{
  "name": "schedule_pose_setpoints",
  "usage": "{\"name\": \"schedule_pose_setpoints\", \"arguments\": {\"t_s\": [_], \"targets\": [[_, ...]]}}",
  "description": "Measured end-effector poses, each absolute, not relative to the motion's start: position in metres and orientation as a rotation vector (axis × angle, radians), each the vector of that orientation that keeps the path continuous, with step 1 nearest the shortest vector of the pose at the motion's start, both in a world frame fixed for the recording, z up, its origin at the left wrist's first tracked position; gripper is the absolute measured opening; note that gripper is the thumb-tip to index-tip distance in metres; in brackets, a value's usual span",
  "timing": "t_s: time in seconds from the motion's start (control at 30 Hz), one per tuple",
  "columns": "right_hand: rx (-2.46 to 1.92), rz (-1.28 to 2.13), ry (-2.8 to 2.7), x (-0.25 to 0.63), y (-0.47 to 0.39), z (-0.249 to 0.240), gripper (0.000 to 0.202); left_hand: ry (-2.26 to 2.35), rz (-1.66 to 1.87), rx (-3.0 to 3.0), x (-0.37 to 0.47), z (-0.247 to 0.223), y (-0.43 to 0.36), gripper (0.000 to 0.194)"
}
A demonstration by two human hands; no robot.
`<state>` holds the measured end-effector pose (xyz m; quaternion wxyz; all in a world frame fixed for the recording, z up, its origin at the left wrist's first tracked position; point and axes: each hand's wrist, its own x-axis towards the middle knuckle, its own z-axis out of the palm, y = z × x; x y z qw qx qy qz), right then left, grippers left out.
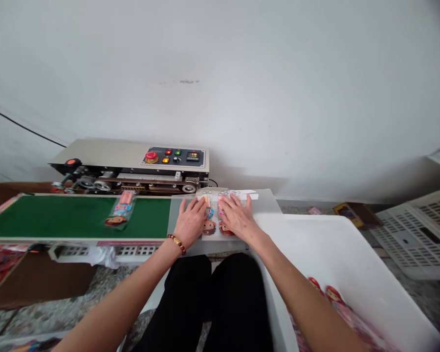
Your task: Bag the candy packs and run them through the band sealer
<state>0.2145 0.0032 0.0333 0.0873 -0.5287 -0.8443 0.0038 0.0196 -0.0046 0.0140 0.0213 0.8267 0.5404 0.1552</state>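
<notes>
My left hand lies with its fingers stretched over a clear plastic packet, which shows a cartoon doll's head at its near end. Beside it, my right hand rests spread on a second doll packet; the fingers hide much of its middle. Both packets are on a pale, smooth plate at the right end of a green conveyor belt. Farther left on the belt lies another doll packet, apart from my hands.
Behind the belt stands a band sealing machine with a red stop button and lit switches. A white tub holding doll packets is at my right. Beyond it are white plastic crates. A cardboard box sits below left.
</notes>
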Motion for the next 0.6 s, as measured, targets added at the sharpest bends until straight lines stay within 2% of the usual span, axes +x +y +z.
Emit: {"name": "schedule_pose_setpoints", "arguments": {"t_s": [0.2, 0.4, 0.6], "targets": [[-1.543, -0.024, -2.49, 0.208, 0.002, 0.032, 0.036, 1.678, 0.485, 2.546, 0.008, 0.02, 0.004, 0.037], [-1.562, -0.032, -2.51, 0.2, 0.003, 0.041, 0.028, 1.549, 0.385, 2.627, 0.005, 0.014, 0.013, 0.043], [-1.487, -0.054, -2.496, 0.171, 0.01, 0.036, 0.035, 1.597, 0.328, 2.603, -0.054, 0.009, 0.014, 0.044]]}}
